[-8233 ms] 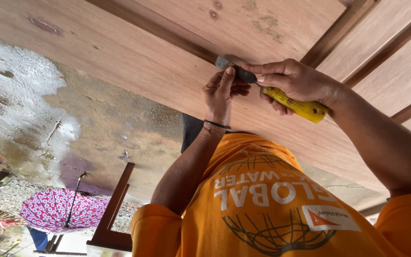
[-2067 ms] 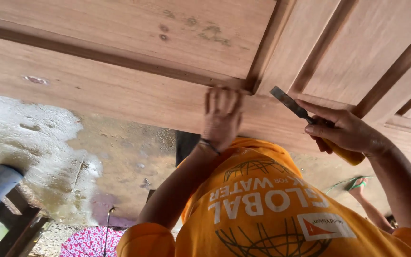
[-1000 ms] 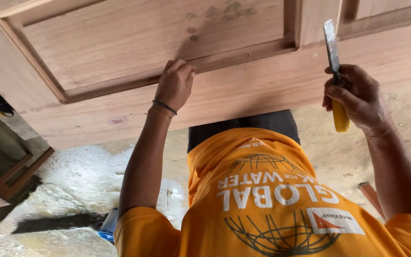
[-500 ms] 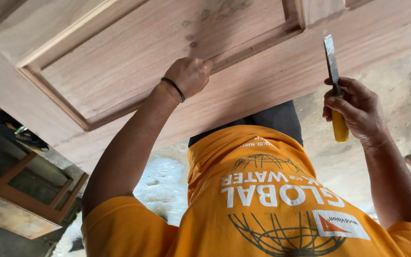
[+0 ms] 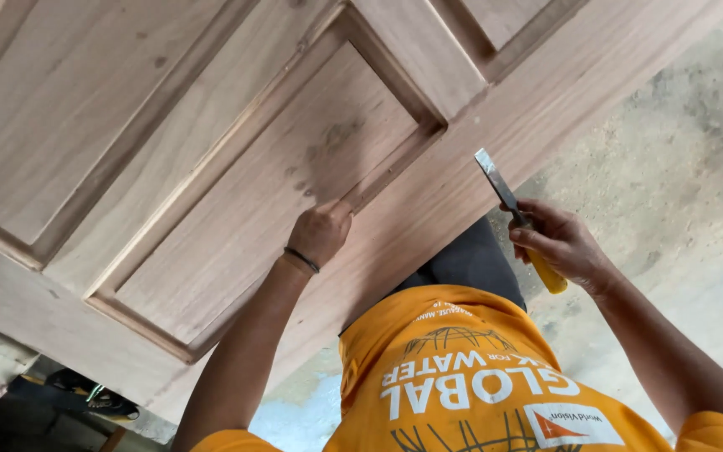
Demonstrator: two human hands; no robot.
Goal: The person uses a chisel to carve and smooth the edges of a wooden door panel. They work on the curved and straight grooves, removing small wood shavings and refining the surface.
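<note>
Only the left hand (image 5: pixel 321 233) touches the wooden door (image 5: pixel 236 192), fingers curled against its recessed panel's corner moulding. Just right of it, the right hand (image 5: pixel 558 244) is clamped on a yellow-handled chisel (image 5: pixel 514 211), whose blade points up-left, clear of the wood.

Left hand (image 5: pixel 321 233) fisted, arm stretched forward; right hand (image 5: pixel 556 244) clenched, wrist bent, arm raised.

The paneled door (image 5: pixel 236 167) is light brown wood with darker grain and some dark spots, the chisel (image 5: pixel 516 218) has a grey blade and yellow handle, and the shirt (image 5: pixel 479 385) is orange with white print.
</note>
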